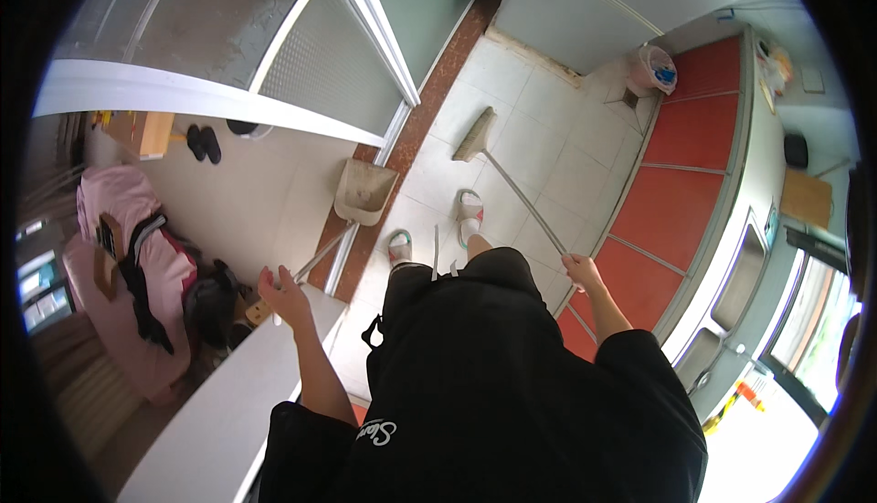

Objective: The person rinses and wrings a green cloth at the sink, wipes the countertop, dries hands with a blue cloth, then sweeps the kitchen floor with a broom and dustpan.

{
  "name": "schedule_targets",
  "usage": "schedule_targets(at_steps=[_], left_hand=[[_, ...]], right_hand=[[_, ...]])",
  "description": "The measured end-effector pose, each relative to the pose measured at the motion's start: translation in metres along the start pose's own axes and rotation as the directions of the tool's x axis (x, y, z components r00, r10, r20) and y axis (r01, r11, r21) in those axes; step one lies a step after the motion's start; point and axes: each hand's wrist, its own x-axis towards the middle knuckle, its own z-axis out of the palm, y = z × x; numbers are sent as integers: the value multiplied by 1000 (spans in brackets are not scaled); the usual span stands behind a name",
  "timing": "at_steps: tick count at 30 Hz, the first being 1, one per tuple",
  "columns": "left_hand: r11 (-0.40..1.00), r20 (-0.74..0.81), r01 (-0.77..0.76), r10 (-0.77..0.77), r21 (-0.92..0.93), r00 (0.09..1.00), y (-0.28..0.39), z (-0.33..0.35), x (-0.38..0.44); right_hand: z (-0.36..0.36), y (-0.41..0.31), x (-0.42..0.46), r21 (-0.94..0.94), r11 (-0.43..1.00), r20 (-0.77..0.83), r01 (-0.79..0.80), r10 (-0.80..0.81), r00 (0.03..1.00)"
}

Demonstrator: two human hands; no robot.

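Note:
My right hand [582, 272] grips the top of a long metal broom handle. The broom's beige head [477, 136] rests with its bristles on the white tiled floor, ahead of my feet. On the left, my left hand [286, 297] loosely holds the upper end of a long-handled dustpan [366, 191], with some fingers raised off the handle. A white handle tip pokes out below the palm. The dirty beige pan lies at the brown stone threshold [428, 116], by the door track. Specks inside the pan are too small to identify.
Sliding glass doors [336, 64] stand at the upper left. Red-fronted cabinets [685, 191] with a sink [738, 284] run along the right. A pink bin [653, 70] stands at their far end. A white counter [226, 393] is close to my left arm. Black slippers [204, 144] lie beyond the doorway.

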Motion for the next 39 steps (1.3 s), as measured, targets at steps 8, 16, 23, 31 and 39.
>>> schedule_targets(at_steps=[8,16,23,31,39], left_hand=[[820,-582,407,-115,402,805,-21,13,-100],[964,-199,81,-134,-253,971,-58,-10,-82],[187,456,618,-522,-763,721,-21,24,-270],[-9,690,856,-596,-518,411,-53,-9,-428],[-12,622,903,-729,-429,285,-91,-23,-482]], right_hand=[[-79,-12,-52,-367,909,13,199,-209,978],[-73,-74,-77,-480,771,319,419,-291,902],[12,-79,-38,-667,303,579,681,-365,729],[87,-118,-69,-714,63,624,697,-392,675],[102,-112,-55,-812,179,465,556,-379,800]])
